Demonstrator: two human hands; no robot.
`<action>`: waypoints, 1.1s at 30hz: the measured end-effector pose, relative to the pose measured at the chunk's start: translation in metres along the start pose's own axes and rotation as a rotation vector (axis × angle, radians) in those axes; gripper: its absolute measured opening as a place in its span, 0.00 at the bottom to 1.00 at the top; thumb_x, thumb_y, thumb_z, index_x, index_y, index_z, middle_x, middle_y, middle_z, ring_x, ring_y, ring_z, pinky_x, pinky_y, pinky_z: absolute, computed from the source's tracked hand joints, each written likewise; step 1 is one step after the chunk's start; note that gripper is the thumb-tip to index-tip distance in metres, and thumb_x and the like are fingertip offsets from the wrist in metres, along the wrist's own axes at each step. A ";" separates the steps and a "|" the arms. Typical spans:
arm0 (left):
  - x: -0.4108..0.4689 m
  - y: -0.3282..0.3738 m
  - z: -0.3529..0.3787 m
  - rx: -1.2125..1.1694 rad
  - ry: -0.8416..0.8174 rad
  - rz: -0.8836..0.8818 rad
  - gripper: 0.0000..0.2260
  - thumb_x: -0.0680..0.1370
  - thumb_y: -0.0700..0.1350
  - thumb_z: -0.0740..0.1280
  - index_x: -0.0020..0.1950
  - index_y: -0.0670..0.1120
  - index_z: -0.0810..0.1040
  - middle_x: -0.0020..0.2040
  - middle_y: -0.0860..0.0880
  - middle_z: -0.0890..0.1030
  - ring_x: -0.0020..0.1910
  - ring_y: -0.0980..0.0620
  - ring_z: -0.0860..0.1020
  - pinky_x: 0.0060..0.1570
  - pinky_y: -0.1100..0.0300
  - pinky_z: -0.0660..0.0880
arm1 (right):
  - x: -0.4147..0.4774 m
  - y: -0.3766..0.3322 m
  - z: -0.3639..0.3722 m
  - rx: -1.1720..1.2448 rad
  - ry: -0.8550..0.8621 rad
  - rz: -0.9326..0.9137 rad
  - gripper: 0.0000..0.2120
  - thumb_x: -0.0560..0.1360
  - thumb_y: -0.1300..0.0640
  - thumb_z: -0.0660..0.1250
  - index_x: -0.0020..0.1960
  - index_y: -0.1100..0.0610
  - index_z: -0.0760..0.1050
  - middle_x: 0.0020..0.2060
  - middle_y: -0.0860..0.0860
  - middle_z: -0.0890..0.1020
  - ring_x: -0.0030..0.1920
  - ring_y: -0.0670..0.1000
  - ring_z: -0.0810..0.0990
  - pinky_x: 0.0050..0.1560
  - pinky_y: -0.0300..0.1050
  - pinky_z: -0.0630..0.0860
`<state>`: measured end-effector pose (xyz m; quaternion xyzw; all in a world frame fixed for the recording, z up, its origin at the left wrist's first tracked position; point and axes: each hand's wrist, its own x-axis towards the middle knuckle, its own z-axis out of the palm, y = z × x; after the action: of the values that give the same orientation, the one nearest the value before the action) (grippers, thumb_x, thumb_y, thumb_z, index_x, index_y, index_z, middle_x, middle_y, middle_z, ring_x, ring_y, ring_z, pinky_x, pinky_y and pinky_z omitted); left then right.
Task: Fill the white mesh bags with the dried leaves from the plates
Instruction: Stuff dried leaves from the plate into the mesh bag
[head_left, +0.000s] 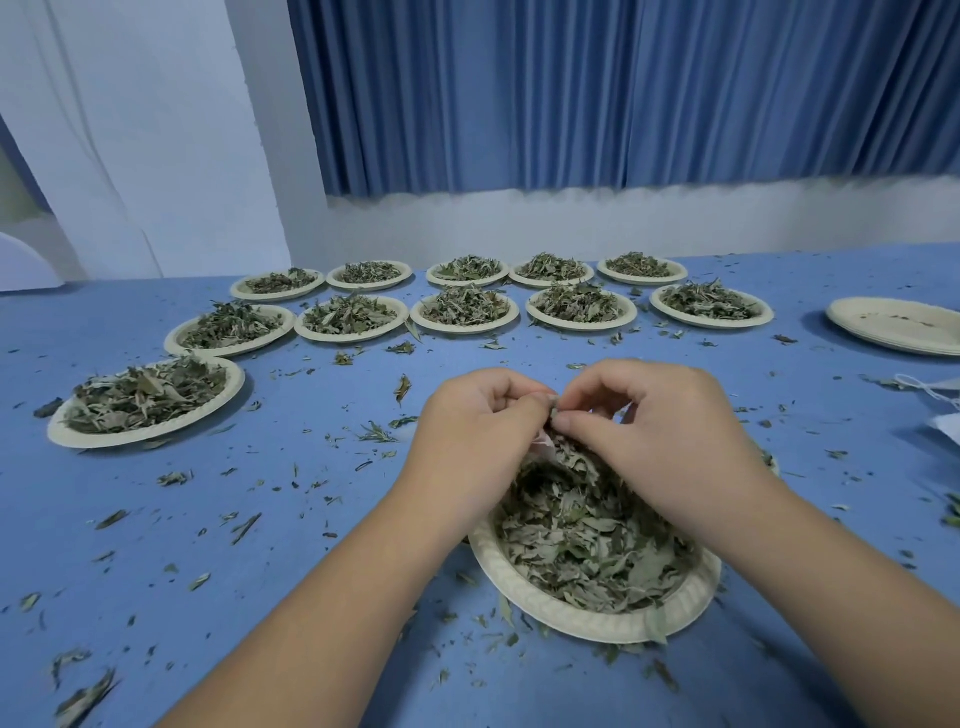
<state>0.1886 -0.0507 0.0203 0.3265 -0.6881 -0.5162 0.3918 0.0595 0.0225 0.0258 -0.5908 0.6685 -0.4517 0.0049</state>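
Note:
A paper plate (576, 610) heaped with dried green leaves (587, 540) sits in front of me on the blue table. Both my hands hover over its far side. My left hand (472, 436) has its fingers curled and pinches something at the fingertips; a small bit of white mesh bag (543, 442) shows under it, mostly hidden. My right hand (654, 431) pinches dried leaves between thumb and fingers right against the left fingertips.
Several more leaf-filled paper plates (465, 306) stand in two rows at the back, and one plate (145, 402) at the left. A stack of empty plates (898, 325) sits at the far right, with white bags (940, 400) by the right edge. Leaf crumbs litter the table.

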 end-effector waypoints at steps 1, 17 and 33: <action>-0.001 0.000 0.001 -0.012 -0.017 -0.004 0.10 0.77 0.37 0.66 0.38 0.47 0.82 0.24 0.54 0.78 0.22 0.61 0.74 0.24 0.72 0.68 | 0.000 0.000 0.001 -0.057 0.002 -0.019 0.09 0.67 0.56 0.76 0.34 0.45 0.79 0.30 0.41 0.79 0.36 0.40 0.76 0.36 0.31 0.69; 0.003 0.001 -0.010 -0.123 0.133 -0.096 0.06 0.77 0.39 0.67 0.42 0.45 0.82 0.27 0.54 0.76 0.17 0.62 0.68 0.20 0.72 0.63 | -0.003 0.002 -0.006 -0.127 -0.241 0.130 0.38 0.55 0.29 0.71 0.60 0.39 0.64 0.54 0.36 0.69 0.44 0.34 0.74 0.39 0.30 0.68; -0.002 0.002 -0.001 -0.056 0.048 0.043 0.07 0.77 0.39 0.67 0.42 0.45 0.83 0.26 0.55 0.77 0.18 0.62 0.68 0.21 0.73 0.63 | -0.003 -0.002 0.003 -0.050 0.066 0.022 0.06 0.68 0.57 0.76 0.43 0.49 0.84 0.34 0.41 0.79 0.40 0.39 0.76 0.39 0.26 0.68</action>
<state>0.1906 -0.0490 0.0223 0.3130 -0.6706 -0.5186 0.4282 0.0632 0.0231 0.0236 -0.5682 0.6858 -0.4540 -0.0272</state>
